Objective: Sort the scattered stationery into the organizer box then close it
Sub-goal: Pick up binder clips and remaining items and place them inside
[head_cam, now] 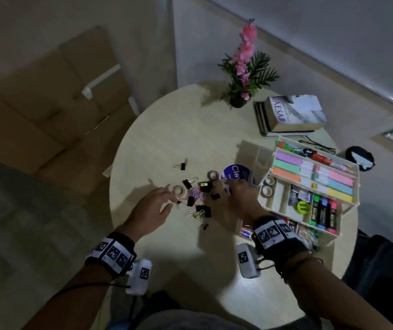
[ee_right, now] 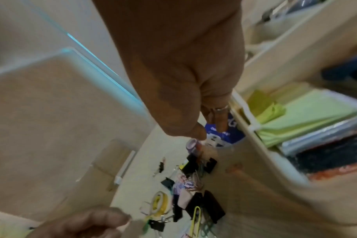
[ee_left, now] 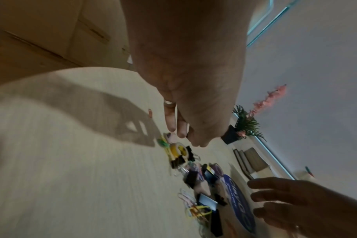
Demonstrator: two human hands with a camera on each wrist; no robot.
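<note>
A heap of black binder clips and coloured paper clips (head_cam: 200, 198) lies mid-table, also in the left wrist view (ee_left: 192, 175) and right wrist view (ee_right: 196, 182). A beige tape roll (head_cam: 179, 190) and a small tape roll (head_cam: 213, 175) lie beside it. My left hand (head_cam: 170, 202) (ee_left: 185, 136) reaches down at the heap's left edge, fingers loose, nothing plainly held. My right hand (head_cam: 228, 189) (ee_right: 208, 130) hovers with spread fingers over a round blue lid (head_cam: 234, 173). The cream organizer box (head_cam: 356, 184) stands open at right, its trays holding highlighters, sticky notes and tape.
One binder clip (head_cam: 181, 166) and a pink paper clip (head_cam: 150, 181) lie apart on the far left. A potted pink flower (head_cam: 238, 101), stacked books (head_cam: 293, 115) and a black round object (head_cam: 359, 158) sit behind. Cardboard boxes (head_cam: 48, 115) stand on the floor.
</note>
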